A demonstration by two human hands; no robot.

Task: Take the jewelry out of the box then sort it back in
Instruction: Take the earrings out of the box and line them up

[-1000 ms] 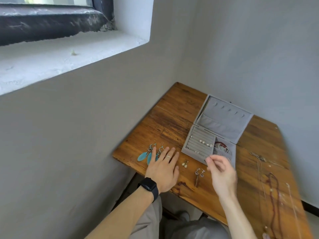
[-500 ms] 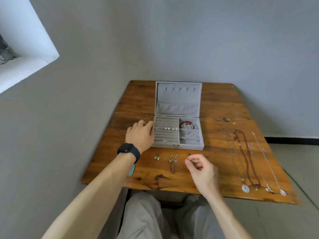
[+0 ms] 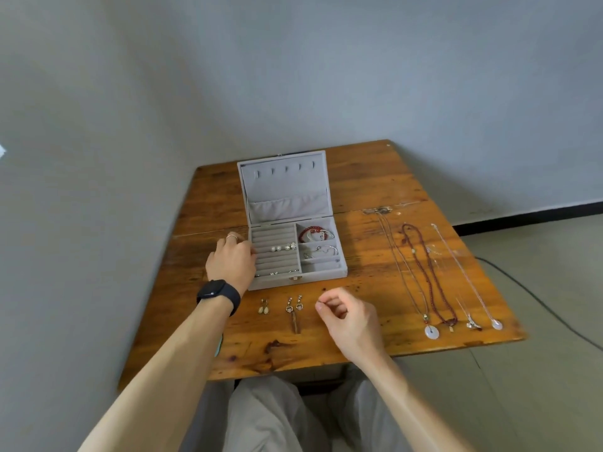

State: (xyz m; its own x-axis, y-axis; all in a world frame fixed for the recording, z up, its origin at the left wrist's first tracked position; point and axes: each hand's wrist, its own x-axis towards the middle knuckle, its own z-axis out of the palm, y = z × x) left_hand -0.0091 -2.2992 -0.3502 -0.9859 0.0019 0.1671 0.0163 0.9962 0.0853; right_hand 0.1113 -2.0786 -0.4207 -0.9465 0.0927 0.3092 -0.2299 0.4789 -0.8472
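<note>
Now our left hand (image 3: 232,260) has shifted to hold the jewelry box (image 3: 323,277) by its left wall; our right hand (image 3: 349,316), drawn back before it, pinches a tiny piece (image 3: 318,301); bracelets (image 3: 314,234) remain inside, so unloading continues.

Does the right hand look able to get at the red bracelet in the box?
Probably yes: the right hand is near the open box, nothing covers the red bracelet, but it is pinching something small.

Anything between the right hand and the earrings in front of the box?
Nothing visible. Right hand, pinching a tiny piece, is just right of the earrings; only bare table between. Left hand rests at the box, off the path.
</note>
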